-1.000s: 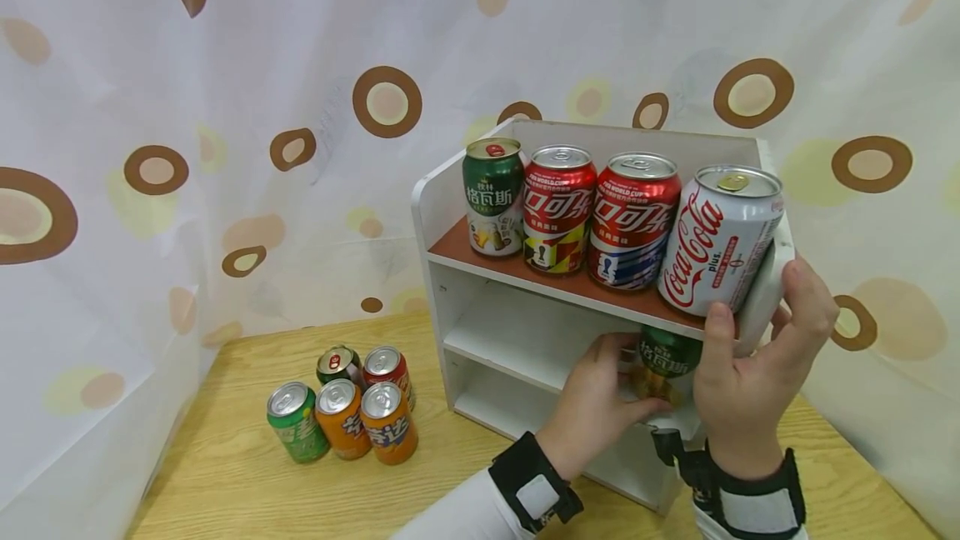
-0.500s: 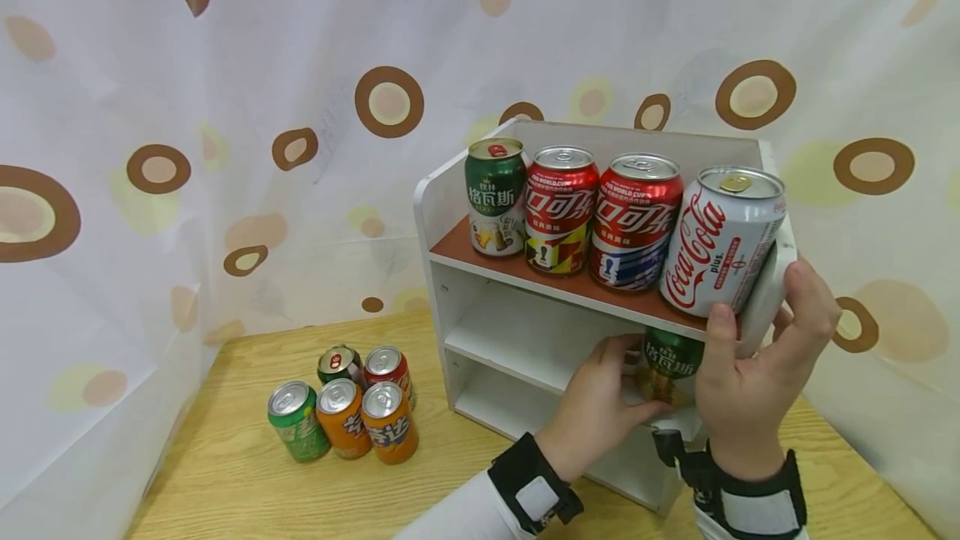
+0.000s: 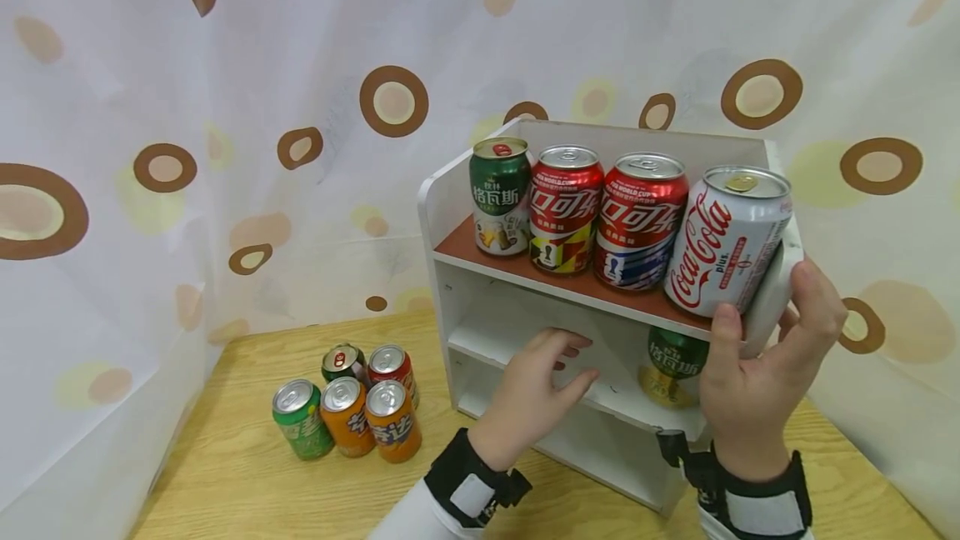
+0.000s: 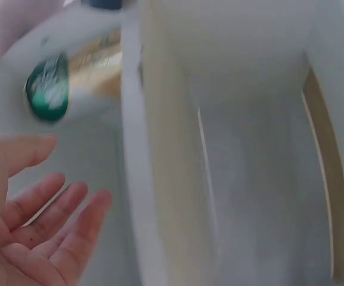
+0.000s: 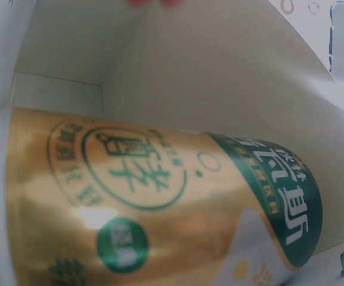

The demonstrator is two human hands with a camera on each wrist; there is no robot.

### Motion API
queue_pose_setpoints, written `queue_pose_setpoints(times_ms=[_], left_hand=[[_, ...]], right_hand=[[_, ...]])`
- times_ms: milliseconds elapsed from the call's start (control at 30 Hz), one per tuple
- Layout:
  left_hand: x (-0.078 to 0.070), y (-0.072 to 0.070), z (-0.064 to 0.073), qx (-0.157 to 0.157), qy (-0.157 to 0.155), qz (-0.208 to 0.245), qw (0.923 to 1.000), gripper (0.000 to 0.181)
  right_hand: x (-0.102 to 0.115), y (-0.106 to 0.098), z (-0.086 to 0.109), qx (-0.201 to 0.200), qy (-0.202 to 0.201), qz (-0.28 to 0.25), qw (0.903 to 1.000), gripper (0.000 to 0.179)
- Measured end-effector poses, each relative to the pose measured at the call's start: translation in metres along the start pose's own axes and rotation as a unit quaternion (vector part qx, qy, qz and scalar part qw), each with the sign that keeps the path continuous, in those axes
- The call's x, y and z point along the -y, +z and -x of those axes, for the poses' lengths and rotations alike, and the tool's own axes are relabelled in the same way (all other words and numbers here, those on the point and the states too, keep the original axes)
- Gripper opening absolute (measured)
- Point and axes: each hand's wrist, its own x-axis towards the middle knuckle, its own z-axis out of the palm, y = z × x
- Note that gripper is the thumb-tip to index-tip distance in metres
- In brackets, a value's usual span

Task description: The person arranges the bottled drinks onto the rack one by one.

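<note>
A white shelf unit (image 3: 491,327) stands on the table. On its middle level, at the right end, a green and gold drink can (image 3: 667,369) stands upright. My left hand (image 3: 534,394) is before that level, left of the can and apart from it, fingers loosely bent and holding nothing. My right hand (image 3: 776,365) grips the unit's right side panel, thumb at the front near the top board; some fingers are hidden behind the panel. Just above the thumb, a white Coca-Cola can (image 3: 723,244) leans on the top board.
Two red cola cans (image 3: 566,211) and a green and white can (image 3: 500,198) share the top board. Several cans, among them an orange can (image 3: 393,423) and a green can (image 3: 302,422), are grouped on the wooden table (image 3: 247,490), left of the unit.
My left hand has let go of the green and gold can and drawn away to the left. The can stays on the middle level. My right hand keeps its grip on the panel.
</note>
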Motion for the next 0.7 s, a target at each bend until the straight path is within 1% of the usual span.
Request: queue_pose_setpoints(times_ms=[100, 200, 333, 400, 467, 567, 633, 700], left_hand=[[0.007, -0.017, 0.004, -0.024, -0.01, 0.0, 0.9997, 0.025], [0.015, -0.033, 0.01, -0.064, -0.013, -0.006, 0.9979, 0.022], [0.026, -0.057, 0.021, -0.108, -0.03, -0.017, 0.9936, 0.021], [0.031, -0.068, 0.027, -0.122, -0.049, -0.024, 0.991, 0.021], [0.037, -0.077, 0.034, -0.133, -0.071, -0.041, 0.9877, 0.022], [0.047, -0.09, 0.044, -0.146, -0.109, -0.067, 0.981, 0.025], [0.054, -0.096, 0.05, -0.15, -0.134, -0.084, 0.9759, 0.027], [0.061, -0.102, 0.056, -0.147, -0.164, -0.087, 0.9714, 0.029]], right_hand=[[0.001, 0.0, 0.0, -0.001, 0.002, -0.004, 1.0, 0.051], [0.001, 0.0, 0.0, -0.001, 0.004, -0.006, 1.0, 0.051], [0.002, 0.001, 0.0, -0.003, 0.006, -0.009, 0.9999, 0.051], [0.002, 0.001, 0.0, -0.005, 0.006, -0.01, 0.9999, 0.051], [0.002, 0.001, 0.001, -0.006, 0.005, -0.01, 0.9999, 0.052], [0.003, 0.002, 0.001, -0.007, 0.006, -0.009, 0.9999, 0.053], [0.004, 0.002, 0.001, -0.009, 0.006, -0.011, 0.9999, 0.054], [0.005, 0.002, 0.001, -0.01, 0.006, -0.011, 0.9999, 0.054]])
